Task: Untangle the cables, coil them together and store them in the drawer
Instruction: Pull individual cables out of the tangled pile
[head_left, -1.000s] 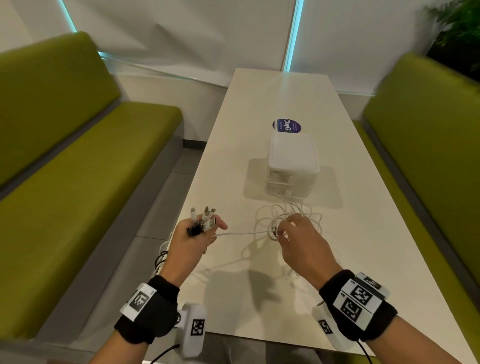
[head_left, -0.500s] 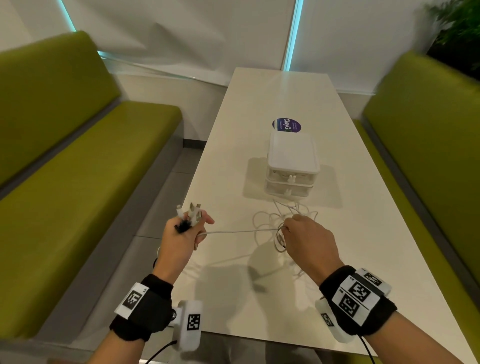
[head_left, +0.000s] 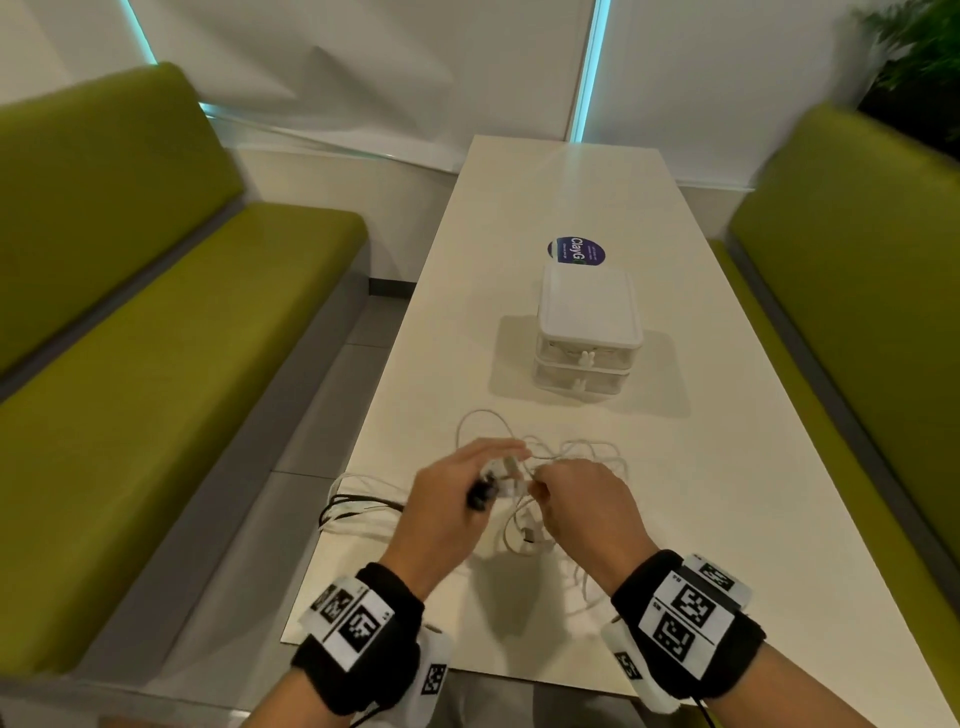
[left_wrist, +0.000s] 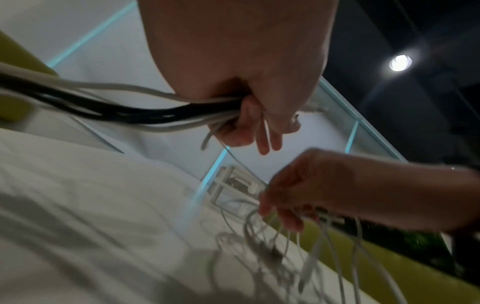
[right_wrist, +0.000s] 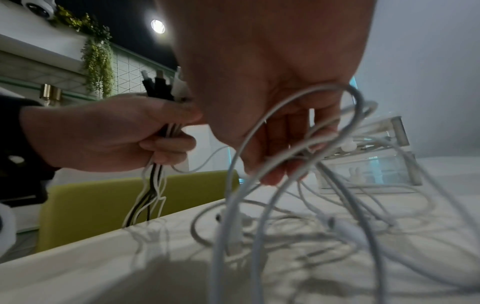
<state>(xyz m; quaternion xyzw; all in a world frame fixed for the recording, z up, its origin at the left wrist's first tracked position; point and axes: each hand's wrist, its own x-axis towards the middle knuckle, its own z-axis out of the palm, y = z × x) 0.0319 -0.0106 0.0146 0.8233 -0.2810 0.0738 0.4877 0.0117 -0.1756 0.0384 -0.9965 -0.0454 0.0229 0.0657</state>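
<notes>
Hands (head_left: 447, 499) on cables (head_left: 566, 452), drawers (head_left: 584, 364) closed

I found one legible text: the word "ClayG", in white letters on a round dark blue sticker (head_left: 576, 250) fixed to the white table (head_left: 753, 493), just beyond the small drawer unit (head_left: 587, 332). A smaller line beside the word was too fine for me to read. The wrist bands (head_left: 680, 618) carried black-and-white square marker codes; tiny characters printed at their edges could not be made out.
</notes>
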